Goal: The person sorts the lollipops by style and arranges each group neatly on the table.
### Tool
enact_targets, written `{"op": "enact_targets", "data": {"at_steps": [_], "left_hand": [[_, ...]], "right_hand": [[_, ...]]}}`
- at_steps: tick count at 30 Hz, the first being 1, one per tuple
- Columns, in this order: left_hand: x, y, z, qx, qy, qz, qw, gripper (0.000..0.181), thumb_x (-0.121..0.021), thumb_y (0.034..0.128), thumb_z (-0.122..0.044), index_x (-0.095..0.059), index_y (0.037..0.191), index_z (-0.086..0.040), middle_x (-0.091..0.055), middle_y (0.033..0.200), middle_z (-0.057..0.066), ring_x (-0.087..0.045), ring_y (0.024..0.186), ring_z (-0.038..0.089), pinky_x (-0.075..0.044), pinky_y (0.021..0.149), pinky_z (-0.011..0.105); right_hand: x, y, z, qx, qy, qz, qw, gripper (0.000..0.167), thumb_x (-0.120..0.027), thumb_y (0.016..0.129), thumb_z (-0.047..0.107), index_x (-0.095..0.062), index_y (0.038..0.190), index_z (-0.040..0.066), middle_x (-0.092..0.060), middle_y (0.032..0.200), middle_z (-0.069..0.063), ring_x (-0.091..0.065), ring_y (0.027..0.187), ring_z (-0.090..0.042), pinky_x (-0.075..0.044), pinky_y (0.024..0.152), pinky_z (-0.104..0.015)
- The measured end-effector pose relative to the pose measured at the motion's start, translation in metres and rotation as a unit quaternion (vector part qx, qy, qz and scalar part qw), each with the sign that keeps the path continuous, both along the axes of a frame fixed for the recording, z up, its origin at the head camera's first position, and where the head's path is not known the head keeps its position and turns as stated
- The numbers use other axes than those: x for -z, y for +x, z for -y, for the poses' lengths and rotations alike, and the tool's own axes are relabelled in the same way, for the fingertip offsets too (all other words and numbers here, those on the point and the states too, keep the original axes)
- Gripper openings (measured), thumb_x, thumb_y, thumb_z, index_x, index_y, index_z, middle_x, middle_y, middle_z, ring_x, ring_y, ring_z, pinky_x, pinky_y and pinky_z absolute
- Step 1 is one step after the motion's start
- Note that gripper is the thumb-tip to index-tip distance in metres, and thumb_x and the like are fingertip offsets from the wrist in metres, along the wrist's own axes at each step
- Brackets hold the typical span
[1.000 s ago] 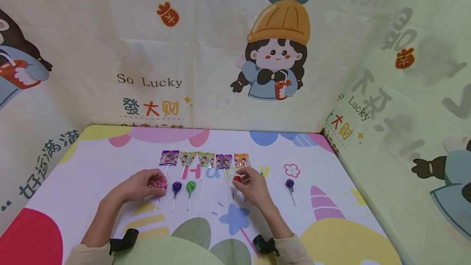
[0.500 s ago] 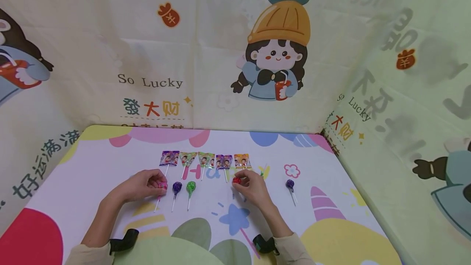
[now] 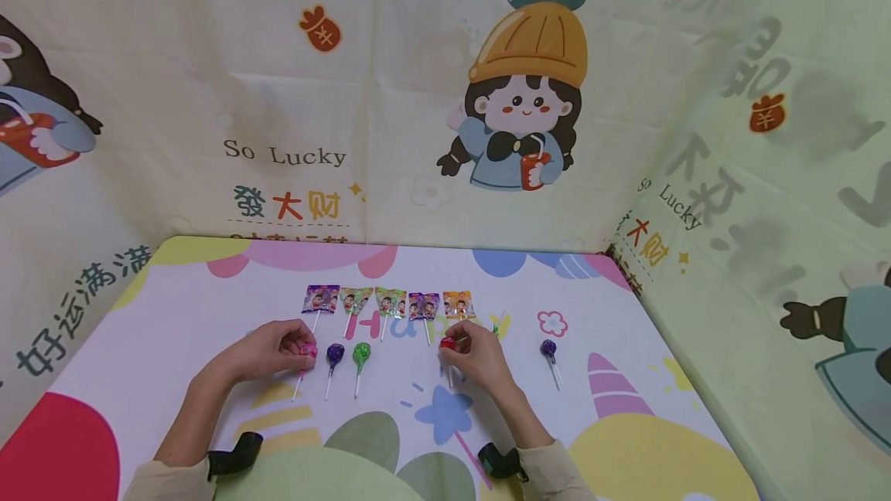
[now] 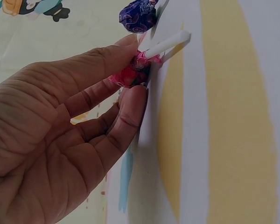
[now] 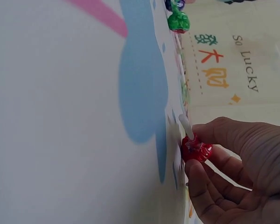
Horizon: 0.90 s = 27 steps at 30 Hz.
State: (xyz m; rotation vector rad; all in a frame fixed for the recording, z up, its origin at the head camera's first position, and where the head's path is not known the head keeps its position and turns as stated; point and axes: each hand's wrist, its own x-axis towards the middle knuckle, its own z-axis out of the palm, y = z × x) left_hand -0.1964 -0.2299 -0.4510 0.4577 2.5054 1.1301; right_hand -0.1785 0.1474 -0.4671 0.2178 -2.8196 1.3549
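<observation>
Red lollipop (image 3: 447, 344) has shifted slightly in the right hand (image 3: 476, 354): head view now shows its white stick below the fingers, hidden half a second ago. Left hand (image 3: 267, 348) reads unchanged.

Right hand pinches the red lollipop by its head, thumb one side, fingertips the other. Left hand pinches the pink lollipop (image 4: 129, 75) the same way, at the left end of the near row. Can't tell whether either head touches the surface (image 3: 230, 308).

Left wrist view gives what head view mostly covers: pink printed wrapper gathered at the neck, smooth white stick. It also shows swirl print on the neighbouring purple lollipop (image 3: 335, 355). Right wrist view shows shiny, crinkled red film and the stick root.

Head view alone gives the full layout: green lollipop (image 3: 360, 354) beside the purple one, a dark purple lollipop (image 3: 548, 348) well apart on the right, and five flat-bagged lollipops (image 3: 390, 302) in a row behind, glossy squarish packs. Creased cream cloth (image 3: 404, 60) with cartoon prints stands behind the surface.
</observation>
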Motion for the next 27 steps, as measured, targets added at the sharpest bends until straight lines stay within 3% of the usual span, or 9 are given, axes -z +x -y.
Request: {"op": "enact_targets", "data": {"at_steps": [21,27], "left_hand": [[0.002,0.0,0.0,-0.007,-0.004,0.007,0.9999,0.029,-0.083,0.0868,-0.022,-0.063,0.103,-0.007,-0.059,0.087,0.003,-0.052,0.081,0.019,-0.047,0.068,0.025],[0.001,-0.001,0.0,-0.004,-0.008,0.002,1.0,0.029,-0.083,0.0871,-0.022,-0.064,0.102,-0.007,-0.059,0.087,0.002,-0.052,0.08,0.018,-0.047,0.069,0.025]], "right_hand": [[-0.008,-0.001,0.009,0.004,-0.003,-0.003,1.0,0.022,-0.083,0.087,0.015,-0.069,0.103,0.009,-0.067,0.091,-0.003,-0.058,0.078,-0.016,-0.049,0.061,-0.022],[-0.01,-0.001,0.015,-0.009,-0.004,-0.022,0.9997,0.022,-0.082,0.087,0.012,-0.069,0.104,0.008,-0.068,0.094,-0.003,-0.06,0.079,-0.014,-0.051,0.066,-0.02]]}}
